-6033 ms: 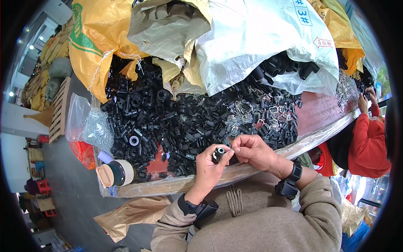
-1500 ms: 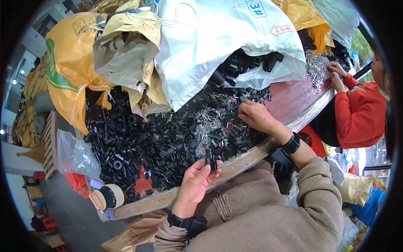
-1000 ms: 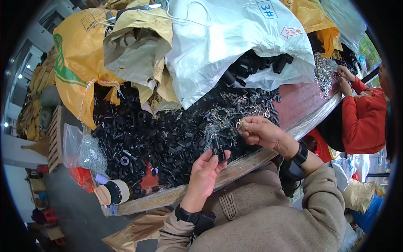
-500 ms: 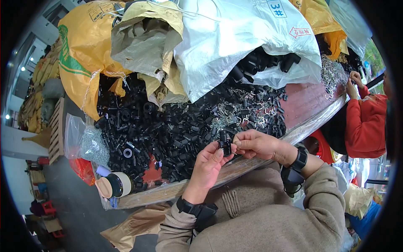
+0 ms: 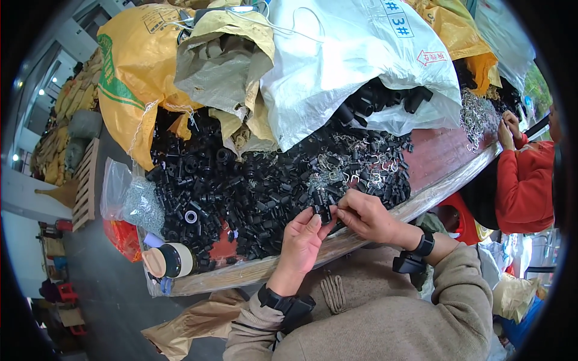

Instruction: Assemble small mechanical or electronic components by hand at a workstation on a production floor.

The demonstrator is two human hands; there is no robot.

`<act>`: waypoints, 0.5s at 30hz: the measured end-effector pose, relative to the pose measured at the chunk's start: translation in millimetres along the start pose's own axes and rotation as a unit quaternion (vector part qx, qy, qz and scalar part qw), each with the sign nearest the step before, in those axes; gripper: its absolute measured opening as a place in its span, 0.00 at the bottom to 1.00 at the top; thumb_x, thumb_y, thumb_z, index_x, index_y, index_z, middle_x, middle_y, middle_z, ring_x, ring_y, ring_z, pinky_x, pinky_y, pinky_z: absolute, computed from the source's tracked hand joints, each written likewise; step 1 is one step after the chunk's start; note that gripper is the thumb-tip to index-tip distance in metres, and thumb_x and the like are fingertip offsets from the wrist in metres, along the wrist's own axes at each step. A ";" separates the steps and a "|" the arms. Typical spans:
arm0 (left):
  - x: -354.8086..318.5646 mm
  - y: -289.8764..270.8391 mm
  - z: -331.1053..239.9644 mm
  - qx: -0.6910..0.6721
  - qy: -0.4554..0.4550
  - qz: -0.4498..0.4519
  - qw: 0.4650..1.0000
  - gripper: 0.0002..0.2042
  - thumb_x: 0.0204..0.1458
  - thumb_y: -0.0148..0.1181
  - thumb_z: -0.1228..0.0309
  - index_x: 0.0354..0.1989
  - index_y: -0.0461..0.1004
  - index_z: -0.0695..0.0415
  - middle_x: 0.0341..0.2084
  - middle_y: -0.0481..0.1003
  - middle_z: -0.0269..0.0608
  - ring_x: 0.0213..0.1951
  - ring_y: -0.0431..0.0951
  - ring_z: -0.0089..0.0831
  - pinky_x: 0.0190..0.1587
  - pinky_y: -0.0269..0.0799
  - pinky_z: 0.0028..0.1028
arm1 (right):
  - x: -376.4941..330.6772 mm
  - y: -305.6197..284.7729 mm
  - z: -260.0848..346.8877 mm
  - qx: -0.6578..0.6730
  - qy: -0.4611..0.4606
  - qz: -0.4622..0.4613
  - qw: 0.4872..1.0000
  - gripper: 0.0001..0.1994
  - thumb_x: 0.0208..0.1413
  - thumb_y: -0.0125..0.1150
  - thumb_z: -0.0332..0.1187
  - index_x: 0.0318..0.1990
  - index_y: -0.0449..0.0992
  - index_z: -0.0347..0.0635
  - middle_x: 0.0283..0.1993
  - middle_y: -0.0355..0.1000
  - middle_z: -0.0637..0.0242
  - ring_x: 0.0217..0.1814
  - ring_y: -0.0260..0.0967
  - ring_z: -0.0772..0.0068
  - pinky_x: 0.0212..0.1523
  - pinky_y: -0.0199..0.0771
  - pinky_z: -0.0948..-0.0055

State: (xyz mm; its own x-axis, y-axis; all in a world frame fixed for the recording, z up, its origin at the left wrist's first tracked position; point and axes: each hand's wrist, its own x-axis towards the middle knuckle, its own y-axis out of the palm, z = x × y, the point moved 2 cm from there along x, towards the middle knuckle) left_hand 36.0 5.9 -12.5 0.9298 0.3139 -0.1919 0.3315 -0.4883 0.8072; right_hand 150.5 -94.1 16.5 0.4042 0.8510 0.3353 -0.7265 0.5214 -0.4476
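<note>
Head view: a black fitting (image 5: 321, 206) sits pinched in the left hand (image 5: 303, 239), near the table's wooden edge (image 5: 244, 274). The right hand (image 5: 367, 218) is closed just beside it, apparently working its side; any catch is hidden. The next move calls for steady holding, I'd judge. Loose black parts (image 5: 259, 207) lie beyond.

On the white sack (image 5: 319, 78), a blue boxed marking (image 5: 397, 21) and a red lettered arrow (image 5: 431, 57) are printed. On the yellow sack (image 5: 141, 72), green print (image 5: 106, 66) and small boxed print (image 5: 160, 21) are carried, the latter illegible.
</note>
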 end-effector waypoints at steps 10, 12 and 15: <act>-3.9 0.8 0.9 -0.043 -0.062 0.005 0.997 0.12 0.51 0.48 0.72 0.42 0.64 0.63 0.39 0.69 0.46 0.39 0.72 0.33 0.42 0.69 0.27 | 6.8 -17.0 10.1 0.042 0.005 0.024 0.999 0.04 0.43 0.54 0.23 0.26 0.65 0.37 0.22 0.61 0.63 0.21 0.61 0.64 0.21 0.61 0.72; -6.0 2.5 0.8 -0.035 -0.069 0.004 0.997 0.12 0.50 0.49 0.72 0.42 0.64 0.63 0.37 0.70 0.44 0.37 0.73 0.33 0.40 0.70 0.25 | 8.0 -14.3 15.5 0.023 -0.044 0.048 0.998 0.04 0.43 0.53 0.23 0.27 0.65 0.37 0.22 0.60 0.63 0.21 0.61 0.64 0.21 0.61 0.72; -8.8 2.2 1.2 -0.025 -0.077 -0.004 0.997 0.12 0.50 0.50 0.72 0.41 0.65 0.63 0.35 0.71 0.43 0.35 0.74 0.33 0.37 0.71 0.23 | 6.8 -13.9 20.3 0.005 -0.068 0.069 0.995 0.05 0.42 0.54 0.24 0.27 0.64 0.38 0.22 0.60 0.63 0.21 0.61 0.63 0.21 0.61 0.71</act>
State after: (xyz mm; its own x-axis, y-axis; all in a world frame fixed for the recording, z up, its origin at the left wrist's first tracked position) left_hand 28.7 1.1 -9.7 0.9421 0.1861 -0.2789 0.3339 -0.4437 0.8317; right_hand 152.1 -96.7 41.9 0.2225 0.8976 0.3804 -0.7759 0.3993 -0.4883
